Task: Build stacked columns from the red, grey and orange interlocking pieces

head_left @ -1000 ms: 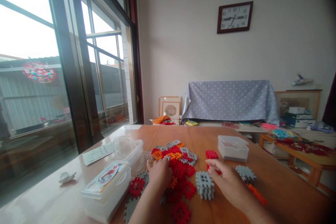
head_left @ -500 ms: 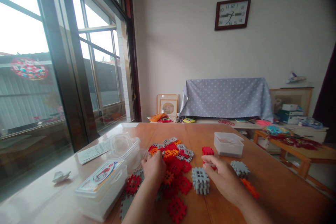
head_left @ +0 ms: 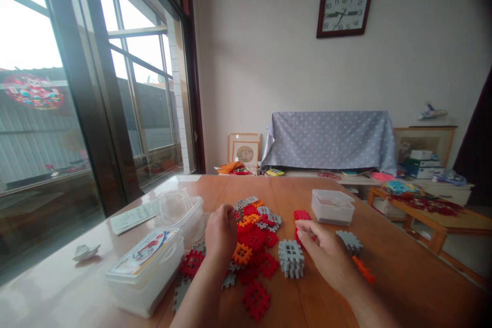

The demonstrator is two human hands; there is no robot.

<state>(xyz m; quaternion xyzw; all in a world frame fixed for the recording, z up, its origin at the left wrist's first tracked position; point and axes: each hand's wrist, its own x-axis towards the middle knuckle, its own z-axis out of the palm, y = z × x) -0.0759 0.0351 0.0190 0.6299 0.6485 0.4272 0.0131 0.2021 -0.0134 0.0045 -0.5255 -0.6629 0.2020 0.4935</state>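
My left hand (head_left: 222,230) is raised at the left side of a heap of interlocking plastic tiles (head_left: 251,238) in red, orange and grey. Its fingers are curled together, and whatever they hold is hidden. On the right, my right hand (head_left: 321,246) has its thumb and fingers around red interlocking tiles (head_left: 301,214), which are partly covered by the fingers. Left of that hand stands a stack of grey tiles (head_left: 291,259). Beyond its wrist lie more grey tiles (head_left: 349,241) and orange tiles (head_left: 363,269).
A lidded clear box (head_left: 148,271) with a printed label is at the left, beside an open clear container (head_left: 188,218). Another clear box (head_left: 332,207) stands at the back right. A printed sheet (head_left: 132,218) and a crumpled white scrap (head_left: 86,252) lie near the window.
My left hand has lifted from the heap and shifted left. My right hand has closed in on the red tiles. The whole view has tilted slightly.
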